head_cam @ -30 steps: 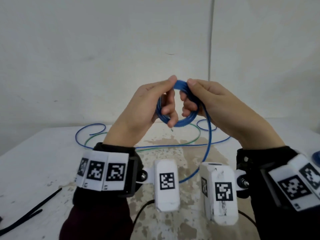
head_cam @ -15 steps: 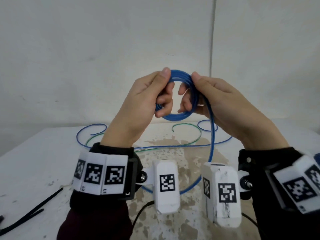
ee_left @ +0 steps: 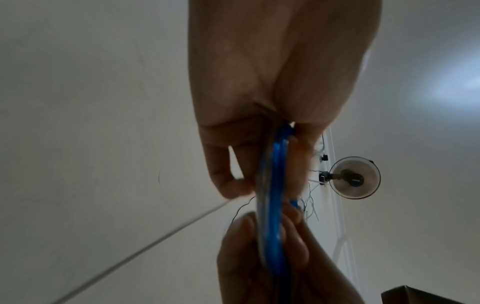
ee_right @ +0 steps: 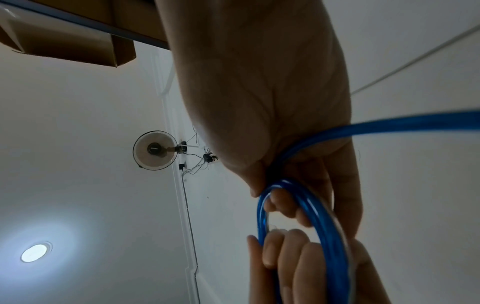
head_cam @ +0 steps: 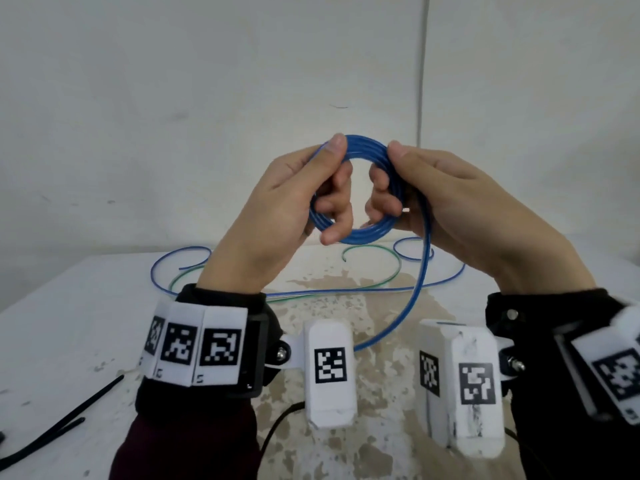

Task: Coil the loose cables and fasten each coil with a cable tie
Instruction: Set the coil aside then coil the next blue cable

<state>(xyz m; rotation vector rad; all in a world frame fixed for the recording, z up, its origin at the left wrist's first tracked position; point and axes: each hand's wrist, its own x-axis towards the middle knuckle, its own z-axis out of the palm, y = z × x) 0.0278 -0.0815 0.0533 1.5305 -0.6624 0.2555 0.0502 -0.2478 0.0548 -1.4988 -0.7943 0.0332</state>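
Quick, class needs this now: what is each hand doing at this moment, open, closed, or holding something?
Left hand: closed, thumb and fingers pinching the left side of the blue cable coil.
Right hand: closed, gripping the coil's right side, loose tail hanging below.

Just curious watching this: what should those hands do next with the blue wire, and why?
Probably wind one more loop: the left hand and right hand grip the blue coil, but a loose tail hangs down to the table.

We find no readable words, brands or numbers. The only signs are black-and-white square code markers, undecipherable to us: three on the left wrist band [head_cam: 197,344], at 7 o'clock, and others on the white camera housings [head_cam: 330,372] and the right wrist band [head_cam: 620,368].
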